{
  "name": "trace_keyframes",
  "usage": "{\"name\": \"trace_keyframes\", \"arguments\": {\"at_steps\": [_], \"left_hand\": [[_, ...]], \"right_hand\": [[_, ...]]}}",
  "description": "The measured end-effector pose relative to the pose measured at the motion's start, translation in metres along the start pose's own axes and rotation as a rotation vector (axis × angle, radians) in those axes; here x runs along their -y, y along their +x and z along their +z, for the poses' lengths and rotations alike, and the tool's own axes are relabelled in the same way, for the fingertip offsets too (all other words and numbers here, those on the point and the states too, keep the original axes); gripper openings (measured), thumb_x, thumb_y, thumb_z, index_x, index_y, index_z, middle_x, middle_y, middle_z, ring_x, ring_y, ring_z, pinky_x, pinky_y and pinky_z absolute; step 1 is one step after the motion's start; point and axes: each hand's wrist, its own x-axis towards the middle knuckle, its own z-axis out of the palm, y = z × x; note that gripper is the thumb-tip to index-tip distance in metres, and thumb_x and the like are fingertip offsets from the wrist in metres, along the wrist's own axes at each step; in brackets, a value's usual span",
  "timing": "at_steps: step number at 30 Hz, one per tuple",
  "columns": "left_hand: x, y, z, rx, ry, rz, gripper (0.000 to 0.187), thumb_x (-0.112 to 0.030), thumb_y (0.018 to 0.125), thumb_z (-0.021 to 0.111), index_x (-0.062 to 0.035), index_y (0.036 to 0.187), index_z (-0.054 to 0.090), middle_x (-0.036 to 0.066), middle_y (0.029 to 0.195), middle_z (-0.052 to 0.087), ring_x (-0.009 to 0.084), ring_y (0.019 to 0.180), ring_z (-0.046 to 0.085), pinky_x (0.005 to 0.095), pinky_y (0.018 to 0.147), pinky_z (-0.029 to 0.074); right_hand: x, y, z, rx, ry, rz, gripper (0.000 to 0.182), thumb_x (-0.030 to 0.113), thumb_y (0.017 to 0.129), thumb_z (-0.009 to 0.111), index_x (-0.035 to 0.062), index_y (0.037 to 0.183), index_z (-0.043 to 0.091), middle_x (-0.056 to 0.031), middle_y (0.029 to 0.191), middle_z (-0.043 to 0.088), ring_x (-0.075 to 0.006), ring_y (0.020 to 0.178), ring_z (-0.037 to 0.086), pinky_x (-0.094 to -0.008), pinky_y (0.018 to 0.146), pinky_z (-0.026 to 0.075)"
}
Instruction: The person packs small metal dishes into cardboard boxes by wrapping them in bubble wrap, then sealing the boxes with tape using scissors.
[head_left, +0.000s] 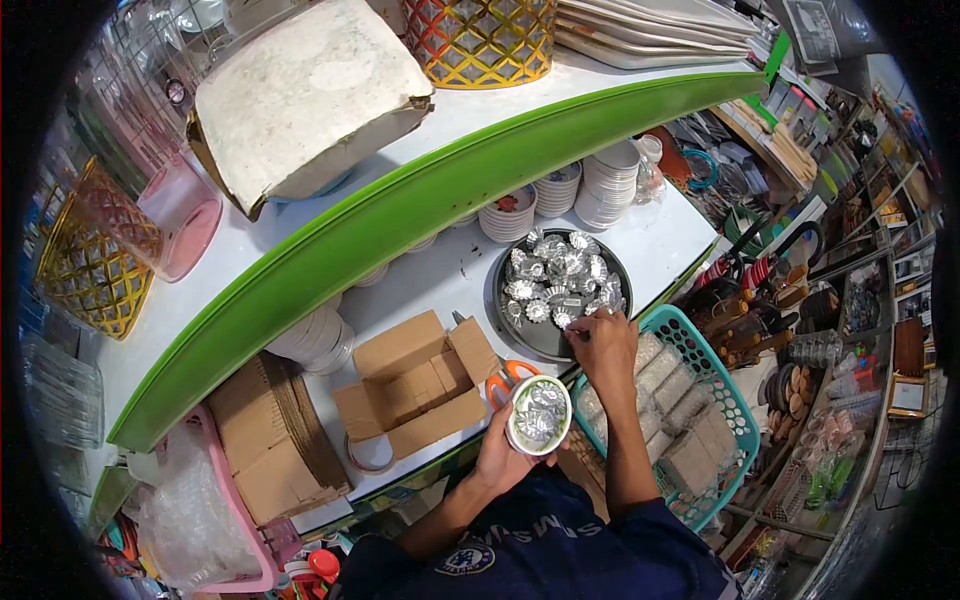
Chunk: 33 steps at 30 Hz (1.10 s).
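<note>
My left hand (492, 458) is wrapped round a small white cup (516, 437) and holds it upright close to my body. Shiny foil-like metal pieces (542, 408) lie inside the cup. A dark round pan (545, 343) on the shelf carries a heap of silver fluted tart moulds (565, 265). Over the pan's near right edge is my right hand (605, 350), its fingers pinched together beside the moulds. What those fingers grip, if anything, is too small to make out.
Orange-handled scissors (508, 378) and an open cardboard box (420, 390) lie left of the pan. Stacked white bowls (608, 185) stand behind it. A teal basket (735, 440) with wrapped blocks is below my right arm. A green shelf edge (420, 195) crosses above.
</note>
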Motion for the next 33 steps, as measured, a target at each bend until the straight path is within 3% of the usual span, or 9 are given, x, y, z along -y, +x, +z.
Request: {"name": "trace_keyframes", "arguments": {"at_steps": [4, 7, 9, 12, 15, 22, 29, 33], "left_hand": [[0.001, 0.0, -0.003, 0.008, -0.028, -0.001, 0.057, -0.049, 0.1, 0.027, -0.0081, 0.137, 0.043, 0.015, 0.116, 0.062, 0.0291, 0.089, 0.066, 0.0368, 0.063, 0.051], [0.0, 0.0, -0.001, 0.005, -0.026, -0.001, 0.057, -0.049, 0.1, 0.027, -0.0082, 0.137, 0.043, 0.015, 0.116, 0.062, 0.0293, 0.089, 0.066, 0.0368, 0.063, 0.052], [0.0, 0.0, -0.002, -0.008, -0.011, -0.002, 0.057, -0.049, 0.1, 0.028, -0.0082, 0.137, 0.043, 0.015, 0.116, 0.062, 0.0293, 0.089, 0.066, 0.0368, 0.063, 0.052], [0.001, 0.0, -0.003, -0.05, 0.075, -0.008, 0.061, -0.055, 0.098, 0.027, -0.0108, 0.137, 0.044, 0.015, 0.123, 0.059, 0.03, 0.088, 0.064, 0.0376, 0.06, 0.049], [0.001, 0.0, -0.004, -0.052, 0.061, -0.012, 0.061, -0.054, 0.098, 0.027, -0.01, 0.136, 0.045, 0.014, 0.12, 0.06, 0.0299, 0.088, 0.064, 0.038, 0.06, 0.05], [0.003, -0.002, 0.0, -0.006, 0.019, 0.01, 0.059, -0.051, 0.1, 0.028, -0.0072, 0.135, 0.043, 0.013, 0.113, 0.062, 0.0292, 0.089, 0.066, 0.0367, 0.063, 0.051], [0.004, -0.007, 0.0, -0.02, 0.078, -0.001, 0.06, -0.056, 0.098, 0.027, -0.0115, 0.134, 0.046, 0.012, 0.113, 0.062, 0.0293, 0.088, 0.064, 0.038, 0.058, 0.049], [0.003, -0.011, 0.003, -0.002, 0.08, -0.007, 0.06, -0.056, 0.098, 0.028, -0.0113, 0.134, 0.046, 0.013, 0.111, 0.063, 0.0288, 0.083, 0.065, 0.0365, 0.055, 0.048]], "right_hand": [[0.007, -0.001, -0.013, -0.016, 0.007, -0.011, 0.01, 0.017, 0.078, 0.073, 0.0095, 0.084, 0.074, -0.01, 0.081, 0.065, -0.0291, 0.084, 0.06, -0.0425, 0.073, 0.043], [0.015, -0.009, -0.03, -0.027, 0.279, 0.081, 0.011, 0.015, 0.08, 0.071, 0.0073, 0.087, 0.074, -0.0121, 0.08, 0.068, -0.029, 0.072, 0.063, -0.0399, 0.066, 0.048], [0.019, -0.018, -0.042, 0.019, 0.522, 0.113, 0.013, 0.012, 0.08, 0.072, 0.0042, 0.09, 0.075, -0.0112, 0.08, 0.07, -0.019, 0.057, 0.061, -0.0296, 0.053, 0.047], [0.021, -0.032, -0.058, 0.123, 0.589, 0.003, 0.013, 0.015, 0.079, 0.073, 0.0079, 0.09, 0.075, -0.0111, 0.081, 0.07, -0.0244, 0.058, 0.064, -0.0325, 0.056, 0.05], [0.029, -0.042, -0.077, 0.23, 0.53, -0.039, 0.013, 0.015, 0.079, 0.074, 0.0082, 0.09, 0.075, -0.01, 0.081, 0.07, -0.021, 0.058, 0.064, -0.0313, 0.056, 0.05], [0.03, -0.058, -0.08, 0.214, 0.405, -0.217, 0.011, 0.019, 0.078, 0.074, 0.0106, 0.085, 0.075, -0.0059, 0.075, 0.066, -0.0234, 0.065, 0.065, -0.0337, 0.058, 0.052], [0.033, -0.06, -0.087, 0.249, 0.49, -0.166, 0.014, 0.019, 0.08, 0.073, 0.0101, 0.091, 0.075, -0.0055, 0.078, 0.066, -0.0227, 0.065, 0.065, -0.0344, 0.057, 0.051], [0.032, -0.052, -0.088, 0.296, 0.616, -0.048, 0.021, 0.018, 0.086, 0.067, 0.0084, 0.105, 0.072, -0.0107, 0.089, 0.067, -0.0231, 0.075, 0.066, -0.0335, 0.064, 0.051]]}}
